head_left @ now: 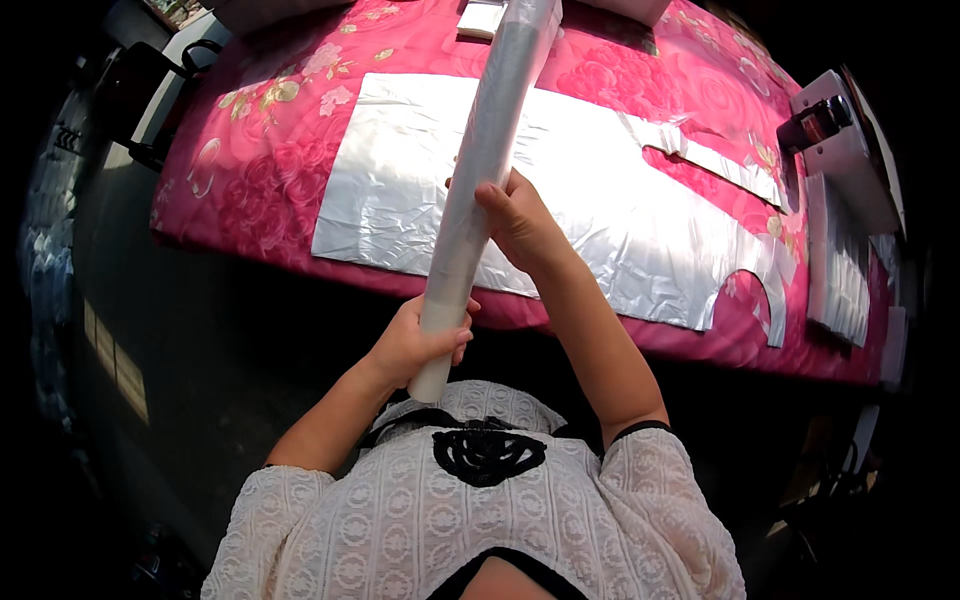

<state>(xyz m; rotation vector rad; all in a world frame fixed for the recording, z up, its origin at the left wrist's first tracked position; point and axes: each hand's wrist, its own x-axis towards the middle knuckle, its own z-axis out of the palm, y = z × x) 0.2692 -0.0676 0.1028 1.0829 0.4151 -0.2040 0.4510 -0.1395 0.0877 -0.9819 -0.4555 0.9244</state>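
Observation:
A long roll of clear plastic film (487, 130) slants up and away from me, its near end close to my body. My left hand (425, 340) is wrapped round the roll near that lower end. Higher up, my right hand (512, 222) grips the same roll around its middle, thumb on the near side. Behind the roll, a flat white plastic bag with cut-out handles (610, 220) lies spread on the table, its handles toward the right. The roll covers part of the bag.
A pink flowered tablecloth (270, 190) covers the table. A small white packet (480, 18) lies at the far edge. On the right stand a dark bottle-like object (815, 125), a white box (858, 150) and a stack of white plastic bags (838, 260). A dark chair (135, 100) stands at the left.

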